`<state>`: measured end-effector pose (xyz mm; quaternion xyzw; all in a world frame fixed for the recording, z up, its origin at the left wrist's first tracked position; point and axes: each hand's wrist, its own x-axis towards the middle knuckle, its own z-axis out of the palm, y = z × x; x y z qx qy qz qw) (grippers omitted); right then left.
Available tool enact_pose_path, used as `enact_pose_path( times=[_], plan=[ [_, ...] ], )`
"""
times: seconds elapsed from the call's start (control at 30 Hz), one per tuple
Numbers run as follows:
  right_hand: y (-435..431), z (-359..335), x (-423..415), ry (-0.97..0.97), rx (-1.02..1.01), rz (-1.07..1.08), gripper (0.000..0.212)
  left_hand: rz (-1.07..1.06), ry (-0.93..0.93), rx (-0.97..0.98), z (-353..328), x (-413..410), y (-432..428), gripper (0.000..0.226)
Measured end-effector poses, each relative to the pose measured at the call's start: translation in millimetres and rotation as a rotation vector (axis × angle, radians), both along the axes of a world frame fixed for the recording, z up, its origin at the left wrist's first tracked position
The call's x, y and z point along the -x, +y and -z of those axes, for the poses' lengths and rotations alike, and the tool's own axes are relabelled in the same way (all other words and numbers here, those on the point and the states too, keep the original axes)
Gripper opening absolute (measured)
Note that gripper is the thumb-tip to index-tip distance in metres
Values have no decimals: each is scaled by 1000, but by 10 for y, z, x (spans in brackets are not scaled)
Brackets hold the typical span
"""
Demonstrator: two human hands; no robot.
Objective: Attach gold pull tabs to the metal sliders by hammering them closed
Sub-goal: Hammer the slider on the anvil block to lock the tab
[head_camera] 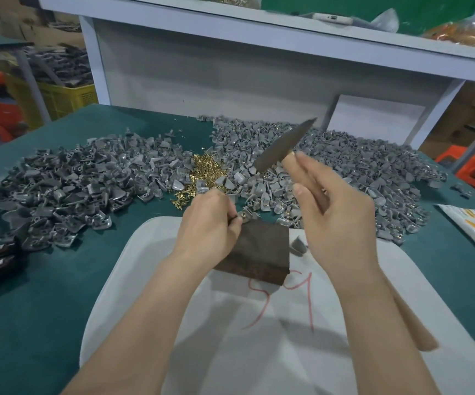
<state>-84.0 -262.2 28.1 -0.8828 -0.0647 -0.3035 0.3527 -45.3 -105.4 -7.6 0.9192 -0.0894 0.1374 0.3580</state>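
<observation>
Gold pull tabs [207, 169] lie in a small loose pile at the middle of the green table top [31, 309], between two far larger heaps of grey metal sliders — the left heap [73, 189] and the right heap [344, 172]. From my remote seat I read this as one stroke in a very long run. The left hand [210, 223] pinches a single slider [243, 215] between thumb and fingertips and holds it at the far corner of the dark block [259, 252] that lies on the white tray [259, 352]. A glint of gold shows at that piece, though I cannot tell whether the tab is properly seated. The right hand [336, 220] holds the hammer [286, 143] by its wooden handle, forefinger and thumb stretched along it, with the head lifted over the right heap and well apart from the block — so the blow on this piece is, I judge, not yet struck. Several pieces at the near edge of the right heap show gold, so I take that heap for finished work, while the left heap looks plain grey and undone; I would not swear to either. One loose slider [297, 245] lies on the tray just beside the block. Going by the heaps, most of the job is left.
</observation>
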Motion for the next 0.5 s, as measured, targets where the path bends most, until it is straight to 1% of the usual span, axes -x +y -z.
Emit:
enact_pose_path(
  times=[0.1, 0.13, 0.17, 0.23, 0.3, 0.37, 0.4, 0.5],
  plan=[
    [10, 38, -2, 246, 293, -38, 38, -4, 14, -42, 8, -18, 6, 9],
    [12, 47, -7, 296, 338, -28, 38, -3, 14, -42, 10, -20, 8, 9],
    [14, 49, -15, 303, 342, -9, 39, -1, 18, -38, 9, -21, 7, 9],
    [9, 59, -21, 261, 287, 9, 39, -2, 31, -37, 5, -13, 7, 6],
    [-54, 72, -61, 202, 166, 45, 40, -4, 43, -32, -6, -12, 10, 7],
    [-173, 115, -146, 185, 51, 102, 39, -17, 56, -33, -14, -16, 19, 12],
    [-248, 149, -196, 218, 25, 135, 38, -28, 60, -43, -16, -18, 23, 13],
    [-450, 273, -306, 432, 15, 212, 38, -43, 85, -49, -33, -21, 23, 15]
  ],
)
